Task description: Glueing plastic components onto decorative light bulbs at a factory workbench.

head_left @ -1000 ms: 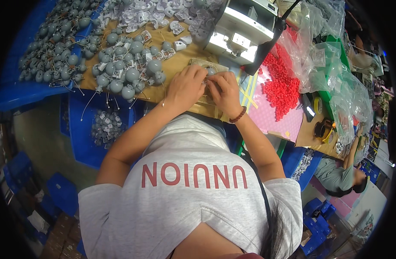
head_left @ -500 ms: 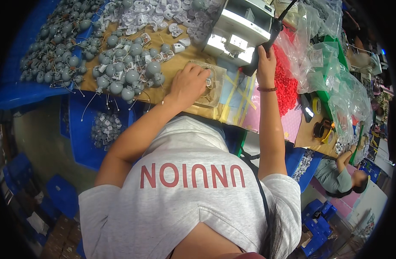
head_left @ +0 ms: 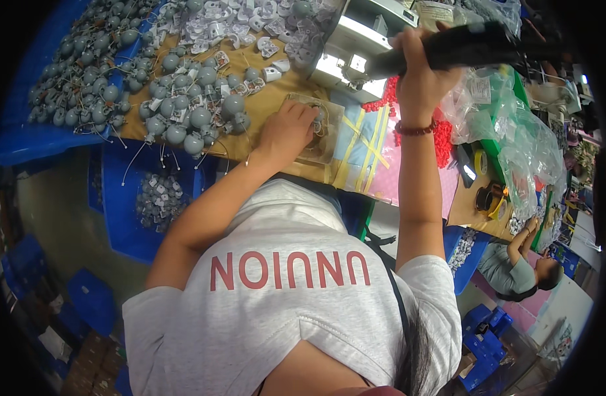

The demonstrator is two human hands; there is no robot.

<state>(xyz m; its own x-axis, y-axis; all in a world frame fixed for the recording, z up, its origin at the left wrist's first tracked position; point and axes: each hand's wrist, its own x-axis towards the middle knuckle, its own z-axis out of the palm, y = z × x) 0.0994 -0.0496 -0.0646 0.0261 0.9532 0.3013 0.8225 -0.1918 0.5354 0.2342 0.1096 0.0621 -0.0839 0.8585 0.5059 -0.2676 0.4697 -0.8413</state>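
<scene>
My left hand [head_left: 286, 134] rests on a clear plastic block-like holder [head_left: 329, 158]. Its bent fingertips press on a small grey and white part [head_left: 317, 117] lying there, and the fingers partly cover it. Raised beside the white machine [head_left: 339, 66], my right hand [head_left: 425, 82] is wrapped round a long black tool [head_left: 474, 45], smeared by motion, whose kind I cannot make out. The tool's narrower end points left toward the machine's front; I cannot tell whether it touches. Left of my left hand lie several grey ball-shaped parts with wires [head_left: 200, 117].
White shell parts [head_left: 217, 26] are heaped at the back. More grey balls fill a blue tray [head_left: 19, 148] at far left. Small red pieces [head_left: 443, 142] lie under my right forearm. Clear plastic bags [head_left: 514, 158] and tape rolls [head_left: 491, 198] are at right. Another person [head_left: 514, 267] sits further right.
My right hand has lifted the black tool off the area beside the machine and tilted it, its body now reaching out to the right. My left hand has stayed at the clear holder.
</scene>
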